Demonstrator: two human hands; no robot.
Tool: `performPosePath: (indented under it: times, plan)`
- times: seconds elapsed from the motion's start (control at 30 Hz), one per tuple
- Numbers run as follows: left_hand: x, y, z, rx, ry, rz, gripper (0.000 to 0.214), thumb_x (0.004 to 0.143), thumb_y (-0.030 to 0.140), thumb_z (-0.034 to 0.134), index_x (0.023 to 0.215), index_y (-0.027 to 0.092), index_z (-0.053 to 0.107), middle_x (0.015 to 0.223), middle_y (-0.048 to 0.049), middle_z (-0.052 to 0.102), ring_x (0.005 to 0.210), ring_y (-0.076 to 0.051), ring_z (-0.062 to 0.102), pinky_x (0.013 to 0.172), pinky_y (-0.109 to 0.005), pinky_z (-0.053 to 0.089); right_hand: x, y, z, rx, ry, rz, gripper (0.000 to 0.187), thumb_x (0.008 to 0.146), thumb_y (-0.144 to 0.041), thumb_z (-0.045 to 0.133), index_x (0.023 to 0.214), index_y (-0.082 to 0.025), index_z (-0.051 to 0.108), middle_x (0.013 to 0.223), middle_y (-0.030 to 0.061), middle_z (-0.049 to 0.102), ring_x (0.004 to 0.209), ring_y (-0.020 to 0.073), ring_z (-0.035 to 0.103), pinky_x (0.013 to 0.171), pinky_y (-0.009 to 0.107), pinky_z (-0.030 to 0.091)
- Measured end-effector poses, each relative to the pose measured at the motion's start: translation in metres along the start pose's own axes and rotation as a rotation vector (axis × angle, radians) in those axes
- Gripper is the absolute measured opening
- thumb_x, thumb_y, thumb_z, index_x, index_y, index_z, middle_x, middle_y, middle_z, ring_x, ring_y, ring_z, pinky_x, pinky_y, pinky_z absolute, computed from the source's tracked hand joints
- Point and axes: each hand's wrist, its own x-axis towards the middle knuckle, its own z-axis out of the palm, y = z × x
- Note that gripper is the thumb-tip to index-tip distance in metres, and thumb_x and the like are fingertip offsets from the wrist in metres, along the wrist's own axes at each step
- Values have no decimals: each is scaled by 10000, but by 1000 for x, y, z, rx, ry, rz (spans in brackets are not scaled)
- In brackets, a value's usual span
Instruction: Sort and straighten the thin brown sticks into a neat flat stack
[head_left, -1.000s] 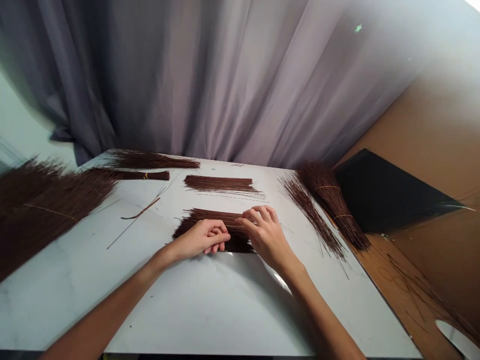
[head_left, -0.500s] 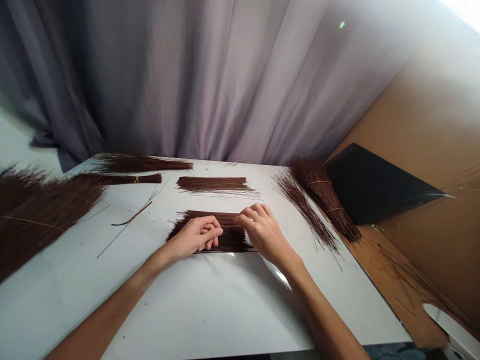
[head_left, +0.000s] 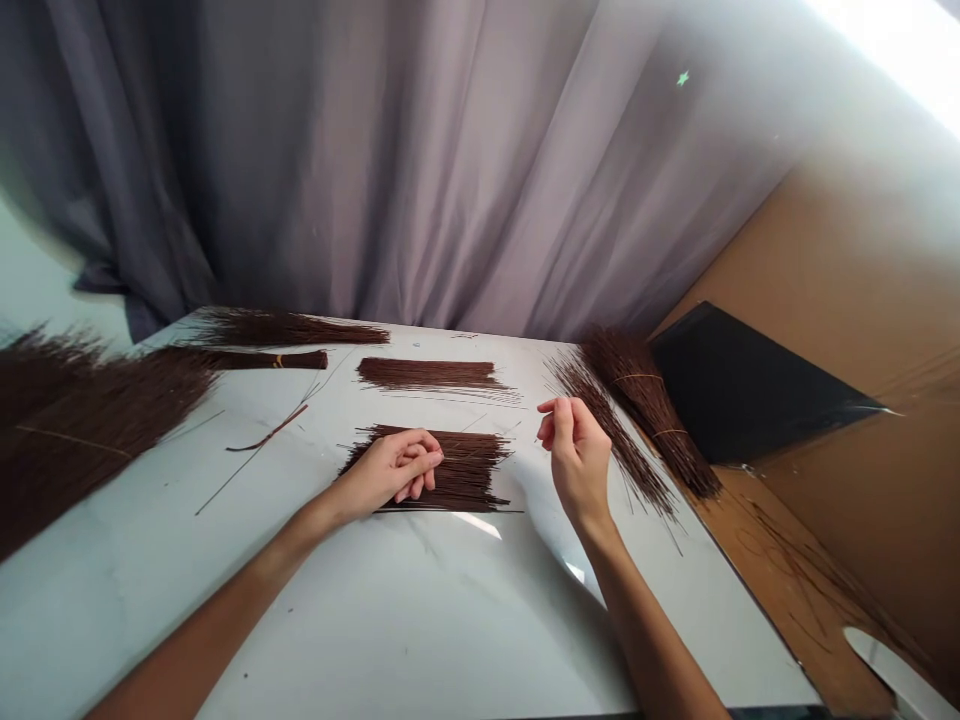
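Note:
A flat pile of thin dark-brown sticks lies crosswise on the white table in front of me. Over its left part rests my left hand, fingers curled and thumb pressed against the index finger; anything pinched there is too small to see. To the right of the pile, my right hand is raised with its fingers bent in toward the thumb. Whatever it may hold cannot be made out. Behind the pile lies a second, narrower row of brown sticks, with a few strays along its front edge.
Large bushy stick bundles fill the left side, near a tied bundle and a loose bent strip. At right are loose sticks and a bound bundle beside a black panel. A grey curtain hangs behind.
My right hand has moved off the right end of the pile, rightward and up, and its fingers have curled in more. My left hand has stayed nearly in place.

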Motion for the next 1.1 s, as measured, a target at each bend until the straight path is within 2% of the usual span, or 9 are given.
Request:
performPosePath:
  times: [0.1, 0.17, 0.23, 0.33, 0.4, 0.53, 0.8, 1.1]
  plan:
    - [1, 2, -2, -36, -8, 24, 294, 974, 468, 607, 995, 174, 615, 741, -17, 659, 552, -96, 529, 435, -174, 362, 2, 11, 0, -171, 24, 92, 368, 1043, -525, 392, 1034, -214, 589, 731, -11, 628, 570, 137, 540, 557, 260, 371]
    - [1, 3, -3, -56, -7, 34, 291, 976, 464, 608, 989, 173, 617, 742, -18, 656, 557, -97, 533, 433, -172, 364, 3, 17, 2, -207, -7, 128, 392, 1028, -562, 398, 1082, -216, 574, 768, -2, 656, 583, 140, 563, 569, 262, 388]
    - [1, 3, -4, -70, 2, 40, 293, 979, 465, 607, 990, 172, 621, 746, -20, 654, 570, -99, 539, 435, -169, 367, 3, 19, 5, -100, -113, 186, 436, 1002, -610, 421, 1100, -212, 569, 790, 5, 668, 579, 141, 577, 566, 263, 416]
    - [1, 2, -4, -82, 8, 44, 298, 975, 467, 614, 992, 170, 632, 746, -21, 649, 578, -101, 544, 433, -167, 366, -1, 16, 15, 197, -317, 322, 509, 937, -677, 493, 1026, -187, 598, 775, 16, 660, 536, 133, 572, 505, 257, 434]
    - [1, 1, -4, -82, 5, 46, 299, 971, 466, 622, 992, 168, 640, 744, -21, 648, 576, -101, 545, 431, -167, 366, -4, 12, 21, 341, -353, 355, 499, 909, -673, 545, 925, -179, 611, 726, 8, 629, 528, 124, 562, 484, 245, 437]
    - [2, 1, -5, -74, 7, 36, 299, 964, 466, 630, 987, 168, 641, 736, -19, 648, 566, -100, 545, 426, -169, 366, -7, 7, 26, 434, -304, 330, 423, 910, -605, 600, 861, -185, 603, 688, -12, 600, 537, 110, 555, 482, 223, 444]
    - [1, 6, -8, -34, 39, 15, 294, 957, 468, 633, 972, 174, 628, 733, -17, 650, 573, -107, 550, 432, -175, 375, -3, 4, 17, 455, -212, 299, 360, 899, -527, 664, 835, -176, 616, 686, 3, 644, 537, 110, 574, 466, 215, 435]
    - [2, 4, -8, -39, -14, -12, 313, 952, 480, 632, 968, 168, 627, 730, -17, 647, 548, -98, 522, 427, -181, 354, -1, 2, 15, 476, -202, 278, 363, 894, -535, 671, 852, -177, 623, 655, -10, 625, 542, 114, 583, 472, 218, 437]
